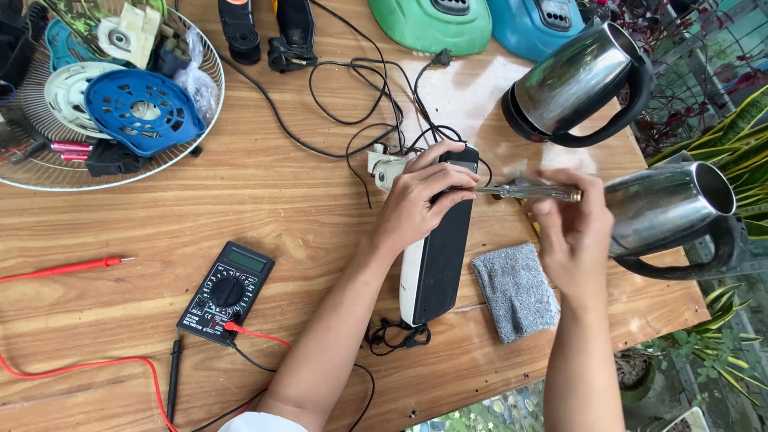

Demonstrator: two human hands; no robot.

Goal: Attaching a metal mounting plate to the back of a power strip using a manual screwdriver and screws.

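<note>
Now left hand pins power strip; right hand holds screwdriver beside it

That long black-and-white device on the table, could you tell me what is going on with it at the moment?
A person steadies the black-and-white device on its edge with the left hand, gripping its upper end. The right hand holds a clear-handled screwdriver sideways, its tip against the device's top. A grey cloth lies just to its right, a multimeter with red and black leads to its left, and two steel kettles stand beyond.
</note>
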